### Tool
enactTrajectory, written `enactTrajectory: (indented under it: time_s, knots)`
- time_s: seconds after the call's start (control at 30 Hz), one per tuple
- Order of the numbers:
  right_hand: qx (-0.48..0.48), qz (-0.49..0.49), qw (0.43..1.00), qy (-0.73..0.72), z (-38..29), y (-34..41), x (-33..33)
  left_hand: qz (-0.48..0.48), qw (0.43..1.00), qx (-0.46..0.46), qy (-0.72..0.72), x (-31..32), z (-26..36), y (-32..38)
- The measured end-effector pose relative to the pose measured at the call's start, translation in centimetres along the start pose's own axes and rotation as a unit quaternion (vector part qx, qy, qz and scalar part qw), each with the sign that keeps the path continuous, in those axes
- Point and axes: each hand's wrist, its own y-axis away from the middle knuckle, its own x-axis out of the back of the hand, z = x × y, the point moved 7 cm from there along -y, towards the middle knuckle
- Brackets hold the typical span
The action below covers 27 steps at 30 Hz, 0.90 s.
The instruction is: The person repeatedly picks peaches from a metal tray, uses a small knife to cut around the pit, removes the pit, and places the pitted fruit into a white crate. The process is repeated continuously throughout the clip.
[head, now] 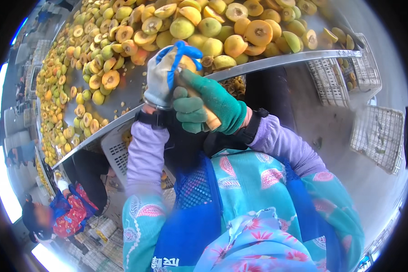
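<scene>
My left hand (166, 73), in a white and blue coated glove, holds a yellow-orange stone fruit half (187, 64) at the near edge of a metal table. Right beside it, my right hand (204, 105) in a green glove is closed around the wooden handle (211, 117) of a small hand tool. The tool's working end is at the fruit and mostly hidden by my fingers. Beyond both hands lies a large heap of halved and whole yellow-green fruit (182, 28), some halves showing brown pit hollows.
The table's raised metal rim (275, 64) runs just past my hands. Plastic crates (377, 137) stand on the floor at the right, and another crate (117, 153) is below the table at the left. A person (71, 212) in a red patterned top sits farther left along the table.
</scene>
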Motion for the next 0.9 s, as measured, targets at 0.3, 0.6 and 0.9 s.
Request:
enactTrajectory:
  time_s: [0.3,0.6,0.9]
  knots:
    - [-0.025,0.098,0.986,0.131,-0.3,1.9,-0.7,-0.048,0.924,0.188,0.331,-1.5,-3.1,1.6]
    - [-0.094,-0.03,0.995,0.034,3.3,0.9,-3.8,0.228,0.778,0.298,0.504,1.6,-2.9,6.8]
    - [-0.003,0.322,0.845,0.427,-5.2,2.8,-0.8,0.058,0.822,0.481,-0.3,21.8,-7.5,17.0]
